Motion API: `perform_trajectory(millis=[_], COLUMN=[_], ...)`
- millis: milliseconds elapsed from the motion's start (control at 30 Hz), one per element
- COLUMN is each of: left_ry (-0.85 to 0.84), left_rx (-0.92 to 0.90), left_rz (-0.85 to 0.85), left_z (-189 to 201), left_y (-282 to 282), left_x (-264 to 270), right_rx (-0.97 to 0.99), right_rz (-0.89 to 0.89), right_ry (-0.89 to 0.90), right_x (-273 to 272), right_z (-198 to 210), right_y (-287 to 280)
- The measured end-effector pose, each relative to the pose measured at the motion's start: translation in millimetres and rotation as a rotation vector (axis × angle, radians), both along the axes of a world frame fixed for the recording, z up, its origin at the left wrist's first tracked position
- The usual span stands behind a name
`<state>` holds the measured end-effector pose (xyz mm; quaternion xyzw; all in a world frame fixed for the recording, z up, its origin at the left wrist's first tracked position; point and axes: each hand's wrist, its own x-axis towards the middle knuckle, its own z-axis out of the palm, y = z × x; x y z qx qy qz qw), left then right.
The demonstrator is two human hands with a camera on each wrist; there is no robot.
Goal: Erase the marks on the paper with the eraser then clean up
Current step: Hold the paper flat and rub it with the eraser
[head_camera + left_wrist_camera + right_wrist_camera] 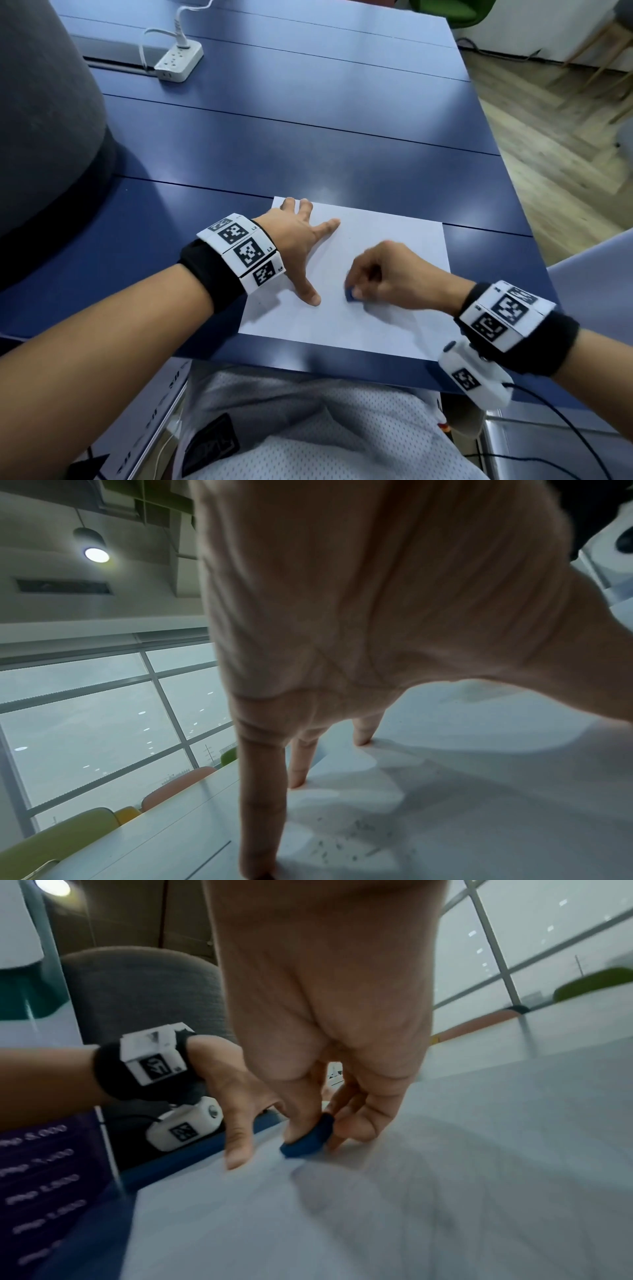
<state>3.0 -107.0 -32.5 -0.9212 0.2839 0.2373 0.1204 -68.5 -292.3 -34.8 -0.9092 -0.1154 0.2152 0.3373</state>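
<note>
A white sheet of paper (387, 308) lies on the blue table (308, 154) near its front edge. My left hand (301, 236) is spread flat on the sheet's left side, fingers straight and pressing it down. My right hand (376, 274) pinches a small blue eraser (351, 294) between thumb and fingers, its lower edge on the paper. The right wrist view shows the same eraser (308, 1139) touching the paper (445, 1191), the picture blurred. In the left wrist view, grey eraser crumbs (349, 842) lie scattered on the sheet (479, 777) beside my fingertips (298, 780). No marks can be made out.
A white power strip (178, 61) with a plugged cable sits at the back left of the table. A large grey chair back (44, 120) stands to the left. A wooden floor (565, 137) lies to the right. A cable hangs off my right wrist unit (476, 377).
</note>
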Motion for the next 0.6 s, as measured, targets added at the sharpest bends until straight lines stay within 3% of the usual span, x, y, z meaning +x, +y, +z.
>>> perform_trajectory(millis=[100, 233, 400, 533, 600], left_ry=[0.003, -0.004, -0.007, 0.001, -0.002], left_rx=[-0.005, -0.005, -0.013, -0.012, -0.009], left_rz=[0.006, 0.0, 0.0, 0.007, 0.002], left_z=[-0.1, -0.1, -0.6, 0.1, 0.2], left_y=[0.7, 1.7, 1.8, 1.4, 0.9], left_x=[0.3, 0.1, -0.2, 0.0, -0.4], right_rx=[0.043, 0.026, 0.042, 0.048, 0.038], right_rz=[-0.142, 0.095, -0.141, 0.066, 0.016], right_ry=[-0.073, 0.055, -0.08, 0.042, -0.008], right_x=[2.8, -15.3, 1.3, -24.3, -12.7], right_z=[-2.5, 1.0, -1.9, -0.4, -1.5], right_y=[3.6, 11.9, 13.8, 25.0, 23.2])
